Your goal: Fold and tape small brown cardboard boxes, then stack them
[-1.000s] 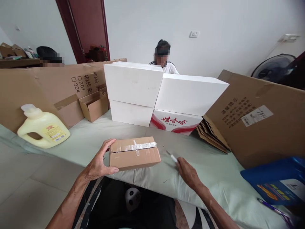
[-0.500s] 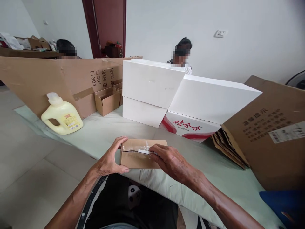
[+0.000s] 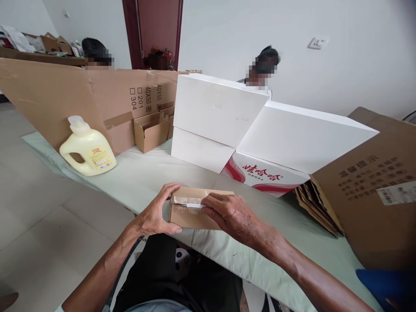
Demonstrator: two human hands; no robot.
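A small brown cardboard box (image 3: 191, 220) lies on the cloth-covered table close to my body, with clear tape along its top seam. My left hand (image 3: 159, 212) grips its left end, thumb on the near side and fingers on the far side. In my right hand (image 3: 224, 210) is a slim white-handled knife (image 3: 194, 206), held between thumb and fingers. Its thin blade points left and lies along the taped seam. How deep the blade sits in the seam is hard to tell.
Behind the box stand stacked white cartons (image 3: 208, 104) and a red-and-white carton (image 3: 256, 173). A yellow detergent jug (image 3: 94, 151) and small open cardboard boxes (image 3: 151, 132) are at left. Large cardboard sheets (image 3: 380, 216) lean at right. Two people sit beyond the cartons.
My right hand and the knife have slid slightly left along the box's seam. My left hand keeps its grip. The view has shifted, so the surroundings appear farther right.
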